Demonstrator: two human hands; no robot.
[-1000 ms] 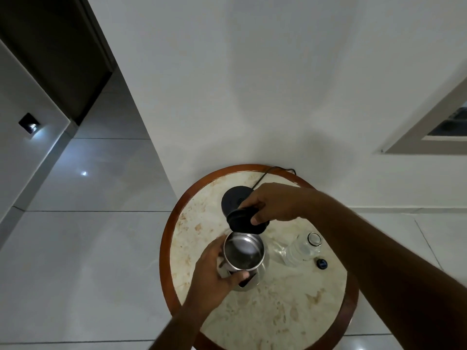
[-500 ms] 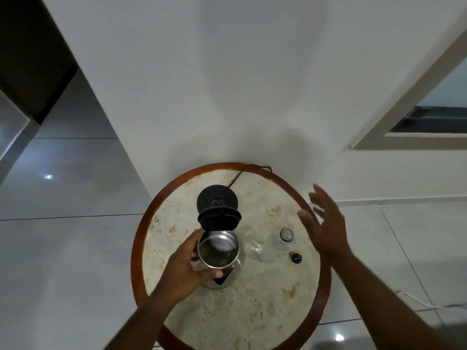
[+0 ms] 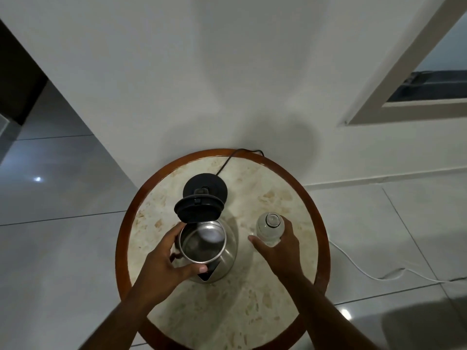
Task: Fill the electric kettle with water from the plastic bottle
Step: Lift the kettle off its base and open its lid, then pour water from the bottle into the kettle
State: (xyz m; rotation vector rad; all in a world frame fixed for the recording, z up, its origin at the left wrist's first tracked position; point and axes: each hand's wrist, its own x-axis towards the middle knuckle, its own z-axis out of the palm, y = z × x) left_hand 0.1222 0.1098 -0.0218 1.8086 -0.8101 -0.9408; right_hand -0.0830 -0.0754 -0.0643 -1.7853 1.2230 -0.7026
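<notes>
A steel electric kettle (image 3: 211, 251) stands on the round marble table (image 3: 222, 306), its black lid (image 3: 199, 207) flipped up and back so the inside shows. My left hand (image 3: 166, 267) wraps the kettle's left side and rim, thumb at the front. To the right stands a clear plastic bottle (image 3: 270, 227), uncapped, seen from above. My right hand (image 3: 276, 245) is closed around the bottle's body, which rests upright on the table.
The kettle's black round base (image 3: 214, 185) sits behind the kettle, with a black cord (image 3: 230, 159) running off the table's far edge to the wall. A white cable (image 3: 358, 269) lies on the tiled floor at the right. The table has a brown wooden rim (image 3: 121, 248).
My right hand came down from open in the air right of the table and closed on the bottle. The small dark cap seen beside the bottle is now hidden. Left hand stays on the kettle.
</notes>
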